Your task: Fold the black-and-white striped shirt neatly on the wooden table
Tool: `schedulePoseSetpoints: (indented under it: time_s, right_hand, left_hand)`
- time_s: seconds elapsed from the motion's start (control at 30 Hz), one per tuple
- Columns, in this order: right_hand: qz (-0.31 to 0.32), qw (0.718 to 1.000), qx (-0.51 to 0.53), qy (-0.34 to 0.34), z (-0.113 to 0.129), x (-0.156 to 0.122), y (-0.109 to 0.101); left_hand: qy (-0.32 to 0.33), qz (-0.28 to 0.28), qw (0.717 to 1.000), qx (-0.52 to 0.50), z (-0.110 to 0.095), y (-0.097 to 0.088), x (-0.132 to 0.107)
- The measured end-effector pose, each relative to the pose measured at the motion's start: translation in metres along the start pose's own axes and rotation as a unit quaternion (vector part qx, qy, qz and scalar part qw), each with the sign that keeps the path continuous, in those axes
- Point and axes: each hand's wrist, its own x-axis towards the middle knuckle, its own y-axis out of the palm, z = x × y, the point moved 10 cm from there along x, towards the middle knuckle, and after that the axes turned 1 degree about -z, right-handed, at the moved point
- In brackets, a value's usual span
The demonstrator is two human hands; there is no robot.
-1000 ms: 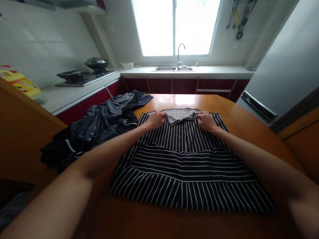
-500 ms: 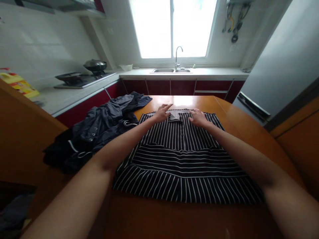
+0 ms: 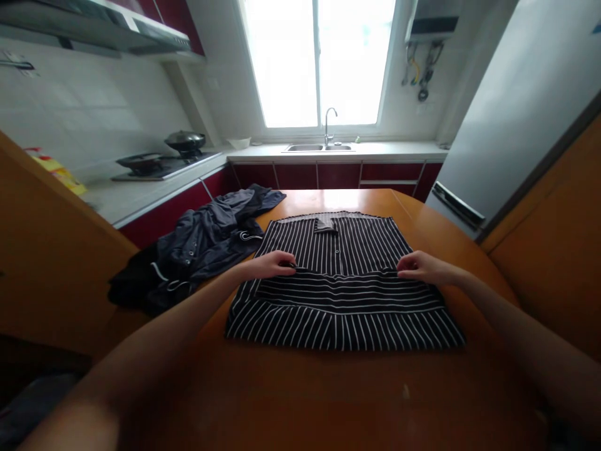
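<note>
A black shirt with white stripes (image 3: pixel 338 294) lies folded on the wooden table, its collar end away from me and its buttons up the middle. Across it runs a band of folded fabric with sideways stripes. My left hand (image 3: pixel 270 265) pinches the upper edge of that band at its left part. On the opposite side, my right hand (image 3: pixel 425 268) has its fingers closed on the same edge. The fingertips of both hands are partly hidden by the hands and cloth.
A heap of dark clothes (image 3: pixel 201 241) lies on the left of the table (image 3: pixel 328 401). Beyond are a counter with a sink (image 3: pixel 305 148), a stove with a wok (image 3: pixel 184 141) and a yellow bottle (image 3: pixel 61 172). A fridge (image 3: pixel 507 113) stands at the right.
Both hands have moved from the collar end toward me and outward, and now grip the folded band's edge. The camera view has tilted up slightly.
</note>
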Motion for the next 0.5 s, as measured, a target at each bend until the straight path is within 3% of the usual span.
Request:
schedulePoseSetpoints:
  time_s: [0.1,0.23,0.33,0.5]
  right_hand:
    - [-0.029,0.999,-0.003,-0.019,0.008,0.004,-0.003]
    - [-0.117,0.991,-0.042,-0.040,0.017,0.016,-0.024]
    - [-0.158,0.981,-0.101,-0.037,0.020,0.030,-0.033]
    - [-0.146,0.971,-0.185,0.025,0.005,0.047,-0.025]
  left_hand:
    - [0.005,-0.047,0.998,-0.030,-0.002,-0.008,-0.010]
    - [0.002,-0.134,0.990,-0.041,0.001,-0.033,-0.021]
    - [0.009,-0.199,0.980,0.021,0.001,-0.048,-0.016]
    - [-0.007,-0.229,0.968,0.106,0.013,-0.053,-0.001]
